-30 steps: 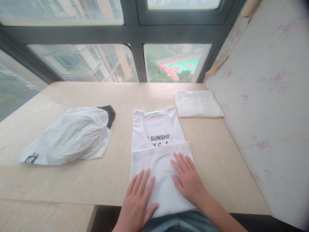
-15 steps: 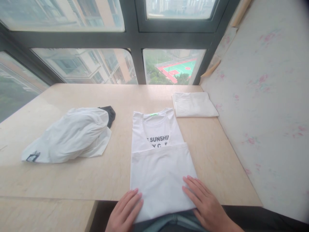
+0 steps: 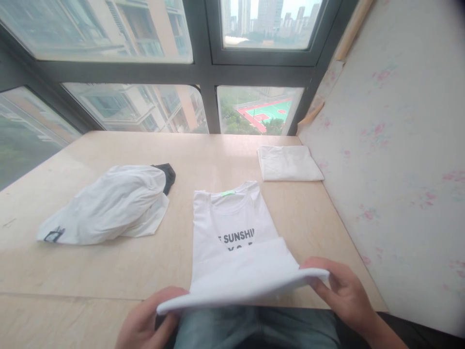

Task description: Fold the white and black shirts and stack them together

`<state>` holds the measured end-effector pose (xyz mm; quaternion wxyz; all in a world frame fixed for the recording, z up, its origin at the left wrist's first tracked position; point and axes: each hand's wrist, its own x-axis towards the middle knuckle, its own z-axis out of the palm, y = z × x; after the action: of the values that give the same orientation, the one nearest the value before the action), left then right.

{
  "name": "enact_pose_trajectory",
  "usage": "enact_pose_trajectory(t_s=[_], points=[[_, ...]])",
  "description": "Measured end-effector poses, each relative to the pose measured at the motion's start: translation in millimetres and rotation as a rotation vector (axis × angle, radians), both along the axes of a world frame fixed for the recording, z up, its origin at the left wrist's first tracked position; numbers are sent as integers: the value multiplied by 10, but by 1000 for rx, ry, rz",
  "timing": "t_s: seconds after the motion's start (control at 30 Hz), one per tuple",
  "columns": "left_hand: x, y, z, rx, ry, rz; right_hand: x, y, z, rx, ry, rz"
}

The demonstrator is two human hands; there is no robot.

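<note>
A white T-shirt (image 3: 236, 264) with dark lettering and a green neck label lies partly folded, its collar pointing toward the window. Its near folded edge is lifted off the surface in both hands. My left hand (image 3: 152, 317) pinches the left corner, thumb below and fingers on top. At the right corner, my right hand (image 3: 337, 288) is closed on the same edge, fingers above and thumb beneath. The upper part of the shirt still rests flat on the wooden surface.
To the left lies a crumpled white garment (image 3: 109, 206) with a black part. A folded white cloth (image 3: 288, 164) sits at the back right, by the flowered wall (image 3: 399, 145). Behind the pale wooden surface (image 3: 174, 266) stand dark-framed windows (image 3: 203, 72).
Both hands lay flat on the shirt before; now they grip its near corners and have raised that edge. The shirt has slid a little nearer, and the view has tilted slightly.
</note>
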<state>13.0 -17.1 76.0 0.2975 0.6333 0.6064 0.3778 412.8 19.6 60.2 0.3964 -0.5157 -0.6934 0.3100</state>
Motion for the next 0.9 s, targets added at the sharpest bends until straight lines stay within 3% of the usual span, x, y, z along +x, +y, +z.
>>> enact_pose_trajectory(t_s=[0.1,0.2,0.3,0.43,0.57,0.67,0.8,0.9], points=[[53,446,65,-19,-73,204,-173,527,125,-33,108,-93],[81,1059,-7,-43,-230,258,-404,1227,136,-132,248,-93],[65,1691,-213,-74,-312,225,-628,1897,8,-167,291,-64],[4,2276,-588,-73,-127,279,-839,2480,-333,-244,240,-125],[-51,2447,-842,-97,-22,317,-884,2682,-670,-323,190,-185],[-75,2428,-877,-88,33,319,-845,2694,-801,-311,151,-196],[21,2328,-744,44,269,321,-863,2557,-764,-9,-151,-243],[262,2172,-616,210,545,184,-993,2320,-687,260,-400,-138]])
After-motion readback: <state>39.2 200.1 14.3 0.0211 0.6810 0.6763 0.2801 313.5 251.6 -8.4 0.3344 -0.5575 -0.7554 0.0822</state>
